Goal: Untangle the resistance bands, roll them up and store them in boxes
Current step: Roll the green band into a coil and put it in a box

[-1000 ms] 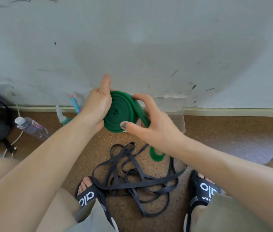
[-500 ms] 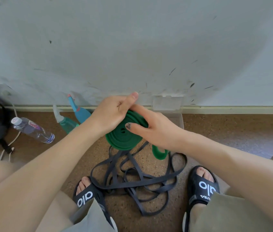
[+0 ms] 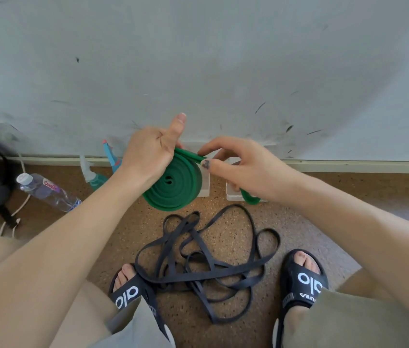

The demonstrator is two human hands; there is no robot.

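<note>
The left hand (image 3: 149,154) is gripping the coiled green band (image 3: 175,185), thumb raised; the right hand (image 3: 243,167) is pinching its loose tail above two clear boxes (image 3: 232,194), contents hidden.

The coil (image 3: 173,185) is sitting between the left hand (image 3: 148,156) and the right hand (image 3: 246,167), above the floor (image 3: 223,237). Two boxes (image 3: 231,194) are lying behind it, against the wall (image 3: 198,59). The tangled bands (image 3: 206,264) are lying nearer, between the sandals (image 3: 303,280). A bottle (image 3: 47,192) is lying far left, with two spray bottles (image 3: 93,174) between it and the coil.
</note>
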